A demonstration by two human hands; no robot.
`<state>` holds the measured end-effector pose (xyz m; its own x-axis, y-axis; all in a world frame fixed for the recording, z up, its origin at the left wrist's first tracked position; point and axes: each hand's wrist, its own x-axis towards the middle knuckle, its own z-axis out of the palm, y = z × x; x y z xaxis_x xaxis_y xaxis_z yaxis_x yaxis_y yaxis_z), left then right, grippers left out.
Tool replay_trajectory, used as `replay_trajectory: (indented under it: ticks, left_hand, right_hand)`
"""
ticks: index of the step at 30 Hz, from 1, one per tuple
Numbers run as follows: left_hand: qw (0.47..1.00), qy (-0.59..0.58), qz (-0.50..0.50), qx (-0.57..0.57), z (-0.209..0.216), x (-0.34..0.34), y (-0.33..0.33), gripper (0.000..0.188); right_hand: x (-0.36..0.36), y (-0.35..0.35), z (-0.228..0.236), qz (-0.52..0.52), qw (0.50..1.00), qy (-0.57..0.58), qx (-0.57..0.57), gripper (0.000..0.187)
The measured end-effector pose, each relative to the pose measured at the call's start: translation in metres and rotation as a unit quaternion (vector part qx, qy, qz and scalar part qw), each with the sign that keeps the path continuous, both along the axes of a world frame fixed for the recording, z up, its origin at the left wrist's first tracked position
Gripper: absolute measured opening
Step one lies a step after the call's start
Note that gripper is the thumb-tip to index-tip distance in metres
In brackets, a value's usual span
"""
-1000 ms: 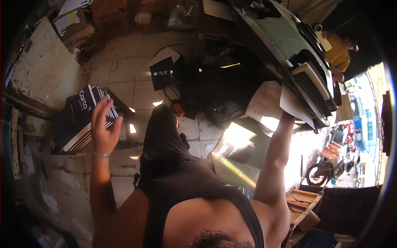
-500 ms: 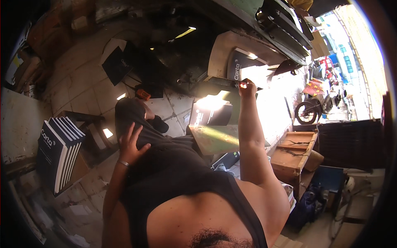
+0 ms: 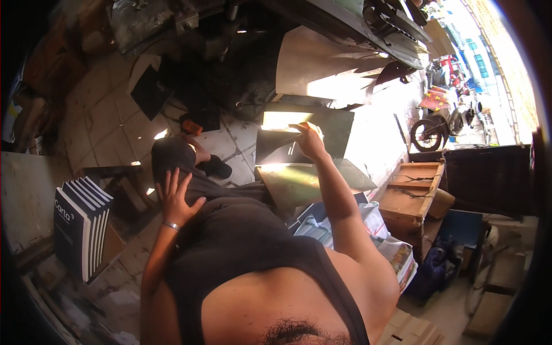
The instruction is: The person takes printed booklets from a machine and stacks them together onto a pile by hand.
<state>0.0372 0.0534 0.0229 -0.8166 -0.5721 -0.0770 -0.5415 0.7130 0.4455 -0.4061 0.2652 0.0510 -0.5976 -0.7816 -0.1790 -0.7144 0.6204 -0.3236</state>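
Note:
My left hand (image 3: pixel 177 197) rests with spread fingers on my dark-clothed thigh and holds nothing. My right arm reaches forward, and my right hand (image 3: pixel 311 141) is over a worn metal plate (image 3: pixel 336 123). Its fingers point left and look pinched at the far edge of a dark printed cover (image 3: pixel 273 149); glare blurs the exact contact. Nearer to me is a greenish board (image 3: pixel 293 187) crossed by a band of sunlight. Beyond the hand, a tan board (image 3: pixel 302 63) slopes upward, its surface bare and partly sunlit.
Several dark-covered books (image 3: pixel 75 230) stand fanned at the left. An orange tool (image 3: pixel 191 126) and another dark cover (image 3: pixel 152 92) lie ahead on the tiled floor. On the right are bundled papers (image 3: pixel 397 253) and a wooden drawer (image 3: pixel 414 187). A motorbike (image 3: pixel 431 132) stands outside.
My right hand has come back from the tan board, moving left and nearer to me. The dark cover lying on that board is gone from it. My left hand stays on the thigh.

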Motion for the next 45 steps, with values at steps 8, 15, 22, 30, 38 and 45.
replay_trajectory:
  ticks: [8, 15, 22, 30, 38, 45]
  left_hand:
    - [1.0, 0.014, 0.008, 0.011, 0.004, -0.005, -0.002, 0.078]
    - [0.999, 0.039, -0.007, 0.008, 0.005, -0.01, -0.005, 0.076]
    - [1.0, 0.02, -0.002, 0.003, 0.003, -0.007, -0.005, 0.077]
    - [1.0, 0.03, -0.005, 0.002, -0.004, -0.003, -0.005, 0.077]
    - [1.0, 0.014, 0.004, 0.005, -0.003, -0.004, -0.003, 0.079]
    - [0.999, 0.025, 0.024, 0.013, 0.01, -0.006, -0.002, 0.079]
  right_hand:
    - [0.01, 0.044, -0.079, -0.421, 0.897, -0.019, -0.131, 0.116]
    - [0.018, 0.05, -0.078, -0.422, 0.89, -0.053, -0.163, 0.124]
    - [0.024, 0.042, -0.089, -0.384, 0.901, -0.057, -0.193, 0.127]
    - [0.027, 0.046, -0.083, -0.417, 0.897, -0.062, -0.132, 0.127]
    - [0.044, 0.004, -0.064, -0.429, 0.903, -0.011, -0.013, 0.134]
    - [0.038, -0.06, -0.176, -0.597, 0.8, 0.057, 0.026, 0.098]
